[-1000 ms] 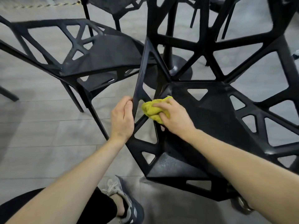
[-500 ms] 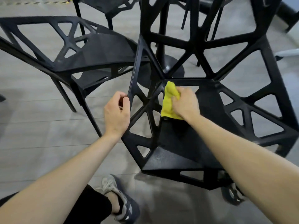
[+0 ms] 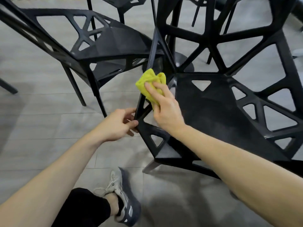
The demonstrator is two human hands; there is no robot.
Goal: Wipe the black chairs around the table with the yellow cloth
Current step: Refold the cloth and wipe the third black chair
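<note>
My left hand (image 3: 118,124) pinches the chair (image 3: 213,112) arm's lower end; my right hand (image 3: 164,105) presses the cloth (image 3: 150,82) just above, the bar running up and away.

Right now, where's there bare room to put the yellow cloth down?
The solid seat panel of the near black chair, right of the right hand holding the yellow cloth, is bare. So is the grey floor left of the left hand. It is crowded around the strut that both hands work on.
</note>
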